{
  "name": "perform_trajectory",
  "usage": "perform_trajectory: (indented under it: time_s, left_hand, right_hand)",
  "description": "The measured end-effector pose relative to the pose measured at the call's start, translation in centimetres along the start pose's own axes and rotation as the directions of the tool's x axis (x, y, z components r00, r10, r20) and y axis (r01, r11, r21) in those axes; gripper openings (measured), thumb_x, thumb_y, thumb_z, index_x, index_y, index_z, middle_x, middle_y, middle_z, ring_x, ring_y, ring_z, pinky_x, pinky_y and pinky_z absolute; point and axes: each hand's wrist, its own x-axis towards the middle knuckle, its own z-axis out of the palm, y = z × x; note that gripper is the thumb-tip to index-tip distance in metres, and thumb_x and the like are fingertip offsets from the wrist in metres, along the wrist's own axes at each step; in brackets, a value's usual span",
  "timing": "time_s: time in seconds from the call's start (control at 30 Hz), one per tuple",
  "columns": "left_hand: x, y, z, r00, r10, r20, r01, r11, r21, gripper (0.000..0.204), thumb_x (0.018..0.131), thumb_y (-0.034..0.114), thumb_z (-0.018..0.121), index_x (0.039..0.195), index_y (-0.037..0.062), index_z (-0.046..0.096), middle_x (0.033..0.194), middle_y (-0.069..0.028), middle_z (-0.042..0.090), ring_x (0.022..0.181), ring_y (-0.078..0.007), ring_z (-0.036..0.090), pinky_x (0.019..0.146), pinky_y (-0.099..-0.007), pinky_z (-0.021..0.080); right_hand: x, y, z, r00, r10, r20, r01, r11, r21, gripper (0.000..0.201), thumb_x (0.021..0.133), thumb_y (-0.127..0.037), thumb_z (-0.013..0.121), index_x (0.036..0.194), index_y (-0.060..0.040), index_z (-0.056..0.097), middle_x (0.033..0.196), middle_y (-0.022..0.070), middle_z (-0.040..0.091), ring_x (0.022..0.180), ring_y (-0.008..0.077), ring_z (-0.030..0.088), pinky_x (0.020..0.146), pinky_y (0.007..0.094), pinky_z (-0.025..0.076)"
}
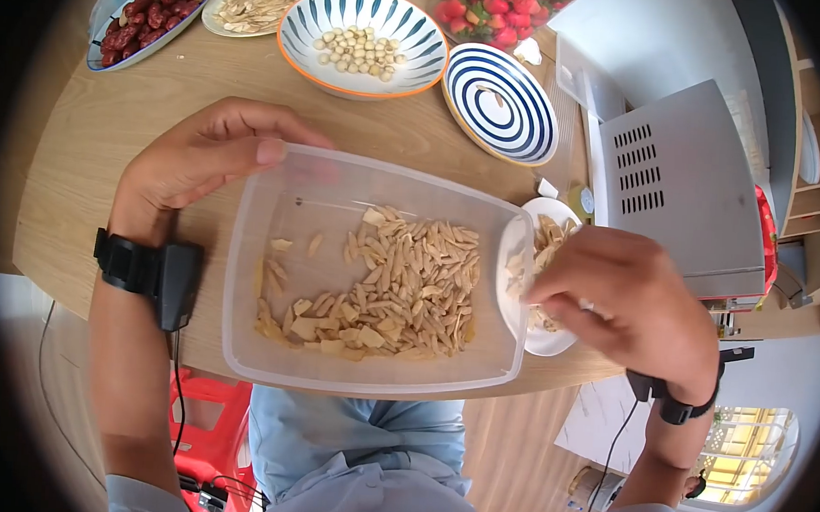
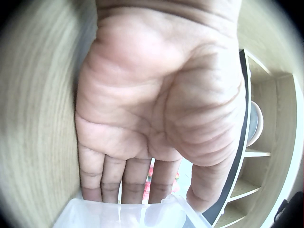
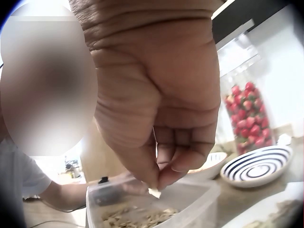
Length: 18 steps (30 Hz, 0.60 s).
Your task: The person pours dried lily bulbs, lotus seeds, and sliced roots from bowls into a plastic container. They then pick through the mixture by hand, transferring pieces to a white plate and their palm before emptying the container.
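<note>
Resting on a round pale wooden table (image 1: 111,129), a clear rectangular plastic tub (image 1: 271,249) of pale seeds is steadied by the left hand (image 1: 202,157), fingers straight on its rim. A seed (image 3: 154,192) is pinched by the right hand (image 1: 635,296). Shelving is seen behind; the pinch is hidden from overhead.

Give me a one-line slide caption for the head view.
Left hand steadies a clear tub of sliced pieces while right hand pinches some over it.
</note>
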Motion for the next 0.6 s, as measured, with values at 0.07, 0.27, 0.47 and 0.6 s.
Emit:
perform_trajectory:
  time_s: [0.07,0.27,0.47,0.6]
  left_hand:
    - [0.0,0.0,0.0,1.0,-0.008,-0.003,0.008,1.0,-0.01,0.045,0.101,0.027,0.069,0.129,-0.0069,0.07,0.119,-0.0134,0.076,0.113,-0.0187,0.071,0.105,-0.0327,0.051]
    - [-0.1,0.8,0.3,0.993,-0.08,-0.085,0.086,0.994,0.066,0.057,0.095,0.039,0.075,0.126,-0.0078,0.069,0.114,-0.0126,0.077,0.061,-0.0008,0.057,0.053,-0.0152,0.043]
    - [-0.2,0.7,0.2,0.992,-0.089,-0.089,0.095,0.994,0.057,0.056,0.096,0.039,0.075,0.126,-0.0083,0.069,0.111,-0.0106,0.078,0.043,0.0054,0.04,0.039,-0.0118,0.028]
    - [-0.1,0.2,-0.2,0.996,-0.074,-0.05,0.077,0.996,0.052,0.051,0.097,0.034,0.073,0.127,-0.0073,0.07,0.113,-0.0111,0.078,0.066,-0.0014,0.052,0.059,-0.0172,0.036]
  right_hand:
    - [-2.6,1.0,-0.9,0.989,0.147,0.004,-0.147,0.989,0.022,0.014,0.084,0.005,0.071,0.097,-0.0019,0.07,0.087,0.0113,0.067,0.08,0.0321,0.068,0.07,0.0414,0.055]
    - [-2.8,0.6,0.9,0.993,0.015,-0.121,-0.033,0.989,-0.146,0.019,0.079,0.001,0.077,0.097,-0.0048,0.076,0.087,0.0084,0.067,0.077,0.0263,0.069,0.067,0.0364,0.055]
    - [2.0,-1.5,3.6,0.936,-0.195,0.294,0.287,0.906,-0.312,0.012,0.074,-0.01,0.07,0.082,-0.0046,0.063,0.085,0.0085,0.062,0.075,0.0258,0.067,0.062,0.0379,0.055]
    - [3.0,-1.3,4.5,0.924,-0.157,0.347,0.275,0.905,-0.324,0.011,0.075,-0.008,0.07,0.08,-0.0043,0.061,0.084,0.0094,0.065,0.077,0.0278,0.069,0.062,0.0389,0.056]
